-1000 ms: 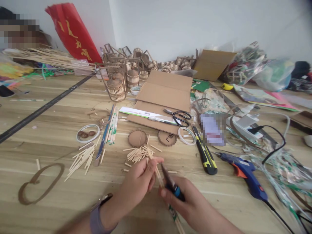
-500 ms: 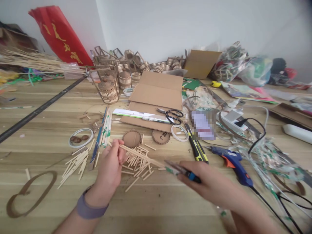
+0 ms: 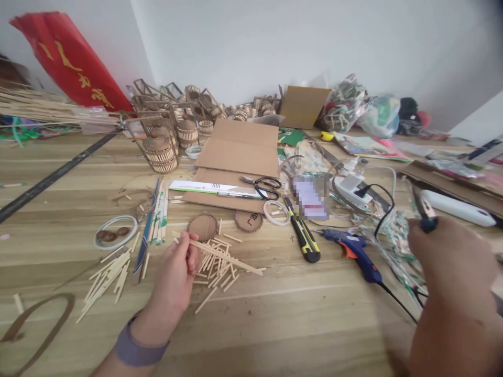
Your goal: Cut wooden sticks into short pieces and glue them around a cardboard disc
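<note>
My left hand [image 3: 177,269] is closed around a few slim wooden chopsticks [image 3: 231,257], which point right above a pile of short cut sticks [image 3: 216,269]. Off to the right, my right hand [image 3: 451,256] is raised and blurred, gripping pliers [image 3: 425,208] with metal jaws pointing up; their handles are hidden in the fist. Beneath and left of that hand lies a heap of clear wrappers [image 3: 396,256] with green print. Beyond the left hand rest paper-wrapped chopsticks [image 3: 160,212] and a round cardboard disc [image 3: 203,226]. A second cut-stick pile [image 3: 108,277] is left of my wrist.
A blue glue gun [image 3: 353,248], a yellow-black utility knife [image 3: 302,233], black scissors [image 3: 265,186] and a white power strip [image 3: 351,188] crowd the middle and right. Cardboard sheets [image 3: 239,144] lie behind. Small wooden buckets [image 3: 159,152] stand at the back left.
My right hand has swung away to the right with the pliers. The green-printed wrapper end is gone from the chopsticks, whose ends are now bare. My left hand still holds them; the view shifted right.
</note>
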Demonstrator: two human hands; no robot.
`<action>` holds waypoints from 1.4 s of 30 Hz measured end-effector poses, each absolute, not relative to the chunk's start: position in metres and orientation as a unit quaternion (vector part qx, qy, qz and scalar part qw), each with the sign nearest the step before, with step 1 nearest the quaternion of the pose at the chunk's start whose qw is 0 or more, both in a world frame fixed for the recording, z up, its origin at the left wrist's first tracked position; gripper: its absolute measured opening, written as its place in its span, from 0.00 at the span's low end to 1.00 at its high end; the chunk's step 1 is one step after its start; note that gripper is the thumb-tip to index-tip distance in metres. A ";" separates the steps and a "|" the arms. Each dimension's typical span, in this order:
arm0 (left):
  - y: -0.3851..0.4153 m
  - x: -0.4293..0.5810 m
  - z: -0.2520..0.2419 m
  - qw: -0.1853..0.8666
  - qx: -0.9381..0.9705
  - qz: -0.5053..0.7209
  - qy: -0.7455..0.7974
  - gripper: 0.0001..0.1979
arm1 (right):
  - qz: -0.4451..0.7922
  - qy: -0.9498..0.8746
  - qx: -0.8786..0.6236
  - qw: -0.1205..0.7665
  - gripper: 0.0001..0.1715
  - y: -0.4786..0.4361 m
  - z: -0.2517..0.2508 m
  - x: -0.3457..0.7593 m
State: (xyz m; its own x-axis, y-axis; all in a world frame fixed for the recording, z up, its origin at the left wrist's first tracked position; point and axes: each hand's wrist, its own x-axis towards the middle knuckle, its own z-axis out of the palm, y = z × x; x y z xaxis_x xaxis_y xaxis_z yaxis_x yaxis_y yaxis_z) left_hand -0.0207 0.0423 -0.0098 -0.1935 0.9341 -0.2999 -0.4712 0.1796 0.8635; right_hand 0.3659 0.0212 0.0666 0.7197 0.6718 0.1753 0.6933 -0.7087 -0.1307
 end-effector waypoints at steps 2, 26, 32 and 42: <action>0.041 -0.017 -0.013 0.597 0.256 0.573 0.499 0.18 | -0.101 -0.352 -0.920 0.142 0.34 0.019 0.061 0.373; 0.020 0.001 -0.014 0.585 0.398 0.457 0.539 0.31 | 0.325 -0.769 -0.538 0.117 0.10 0.011 0.013 0.177; 0.017 -0.004 -0.020 0.491 0.419 0.482 0.592 0.27 | 0.443 -0.664 -0.552 0.239 0.16 0.020 0.014 0.192; 0.019 -0.011 0.001 0.396 0.404 0.601 0.564 0.19 | 0.561 -0.513 -0.551 0.345 0.25 0.017 0.016 0.189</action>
